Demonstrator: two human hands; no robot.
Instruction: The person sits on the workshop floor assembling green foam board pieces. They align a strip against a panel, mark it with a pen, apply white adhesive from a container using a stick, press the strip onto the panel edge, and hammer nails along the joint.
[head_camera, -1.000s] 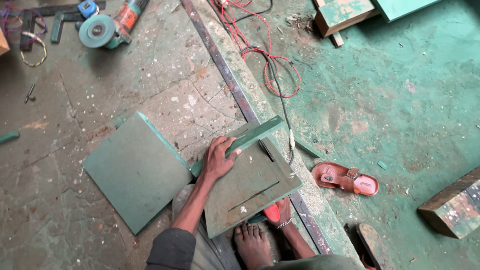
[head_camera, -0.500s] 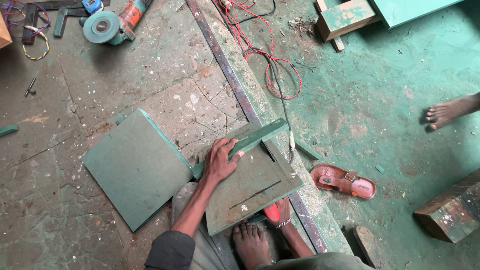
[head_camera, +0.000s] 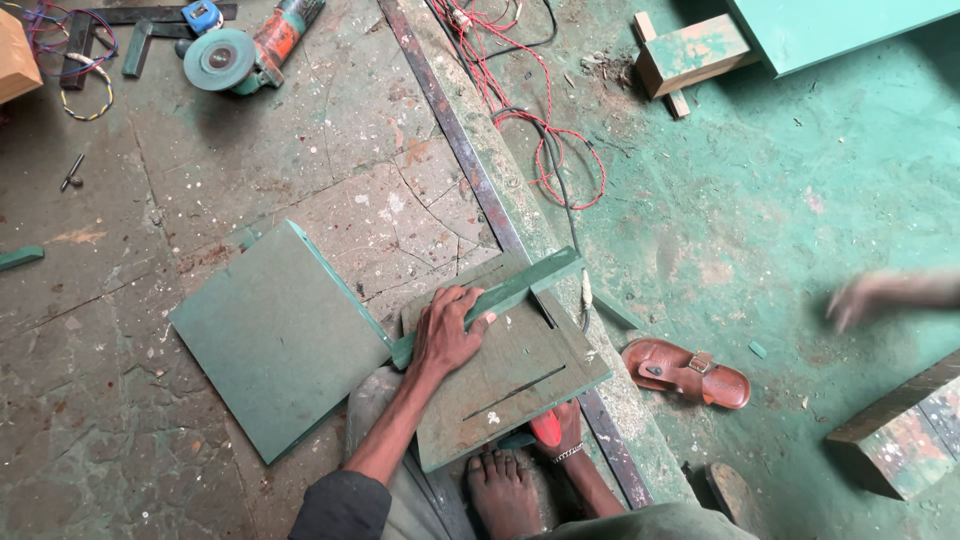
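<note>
His left hand (head_camera: 447, 335) presses flat, fingers curled over a green strip (head_camera: 490, 302) lying across the slotted board (head_camera: 520, 375), the right hand (head_camera: 562, 432) beneath it clenching a red tool (head_camera: 546, 428), a green panel (head_camera: 275, 340) left, a sandal (head_camera: 686, 371) right, an angle grinder (head_camera: 250, 50) far.

Strip (head_camera: 500, 295) on slotted board (head_camera: 520, 380) (sandal (head_camera: 688, 372) right).
</note>
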